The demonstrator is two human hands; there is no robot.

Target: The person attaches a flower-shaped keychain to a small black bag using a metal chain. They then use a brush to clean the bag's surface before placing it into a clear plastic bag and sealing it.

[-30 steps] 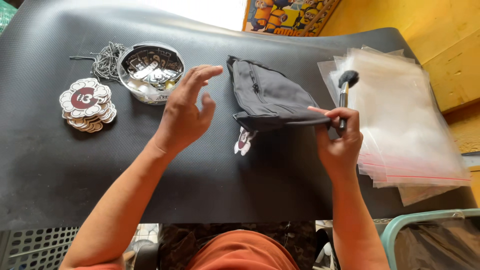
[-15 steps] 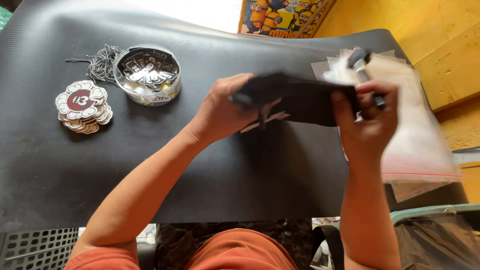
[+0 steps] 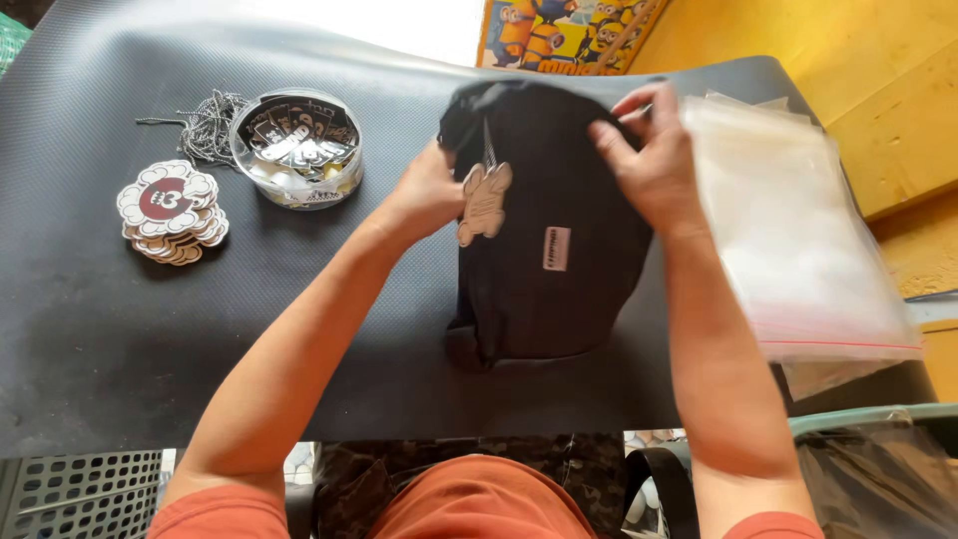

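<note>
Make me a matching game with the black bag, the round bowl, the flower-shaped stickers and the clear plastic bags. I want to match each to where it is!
Things:
1. black bag
2. round bowl
3. flower-shaped stickers
4. clear plastic bags

Places:
A. stacked at the far left of the mat
B. piled at the right side of the mat
C. in the middle, held by both hands
D. beside a tangle of thin chain

Pairs: 1-C, 2-D, 3-A, 4-B
</note>
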